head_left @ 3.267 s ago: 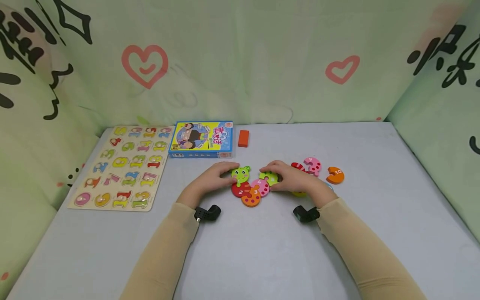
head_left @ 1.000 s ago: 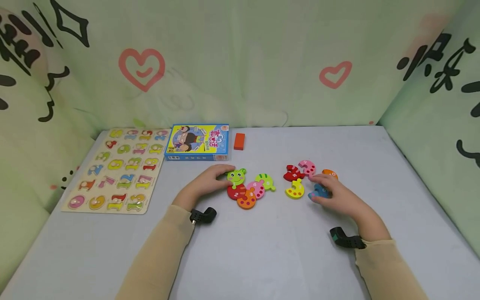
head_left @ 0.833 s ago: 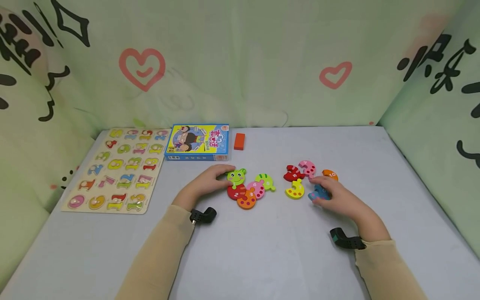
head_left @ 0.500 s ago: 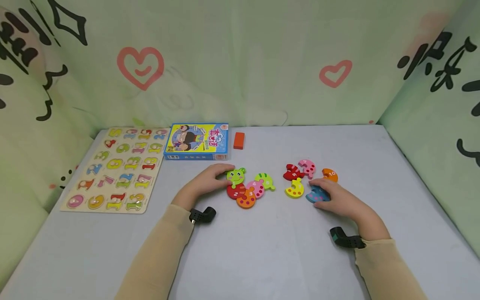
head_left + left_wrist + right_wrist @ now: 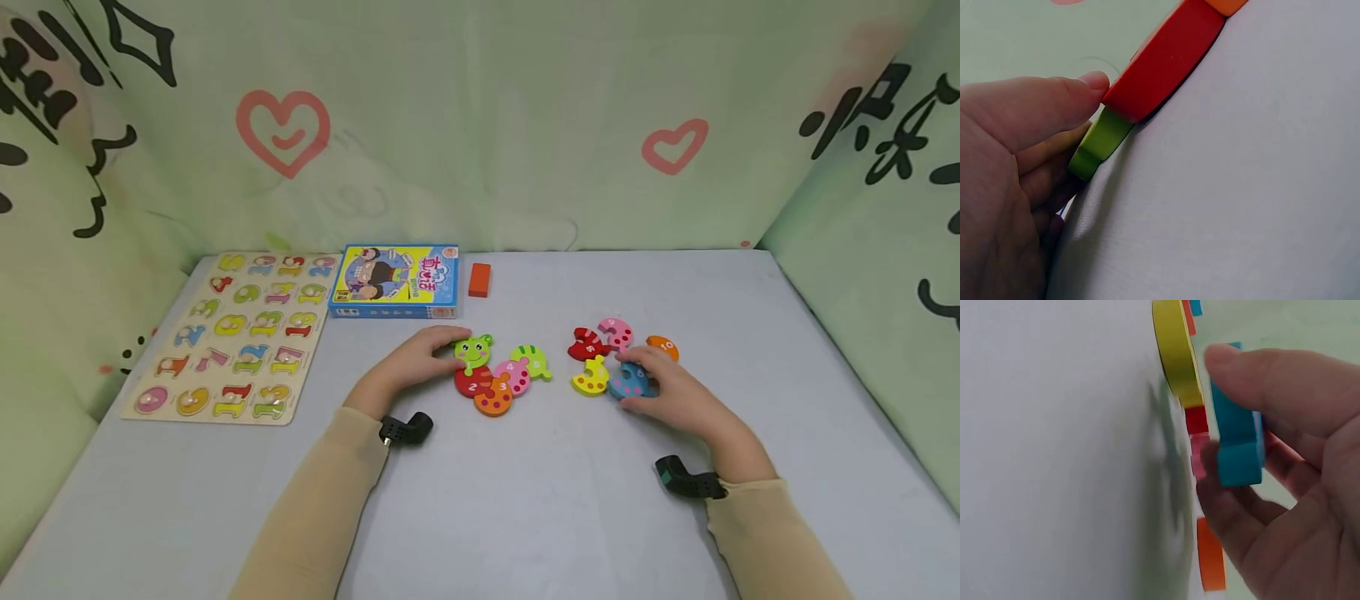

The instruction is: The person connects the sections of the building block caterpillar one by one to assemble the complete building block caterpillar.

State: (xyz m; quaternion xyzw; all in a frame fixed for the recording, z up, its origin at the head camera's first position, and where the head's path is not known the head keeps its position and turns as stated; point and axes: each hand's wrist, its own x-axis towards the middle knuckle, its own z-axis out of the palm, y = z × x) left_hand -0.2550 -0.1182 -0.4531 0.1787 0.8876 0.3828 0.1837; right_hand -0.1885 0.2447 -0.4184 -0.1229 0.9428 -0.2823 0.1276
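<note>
Right wrist view shows the curved blue spotted wood-like piece [image 5: 1235,428] pinched by the right hand [image 5: 678,397], whose thumb and fingers are parted only by its width, apparently a little above the white table [image 5: 1072,450]; there its longer side runs roughly from twelve to six o'clock, though the thumb covers part. By the head view, with twelve o'clock at the far edge, it lies just past nine from this hand, which is the nearer one. The curved yellow spotted piece [image 5: 591,380] is close beside it at nine, the red striped piece [image 5: 588,345] at ten, the pink spotted piece [image 5: 617,334] near half past eleven, the orange numbered piece [image 5: 663,347] at half past one. Just past nine, beyond the yellow one, lies the green striped piece [image 5: 534,362], end of the joined row; this gap seems to matter most. Farther at nine, the left hand [image 5: 411,367] lightly holds the green smiling caterpillar head [image 5: 472,354] between curved thumb and fingers.
</note>
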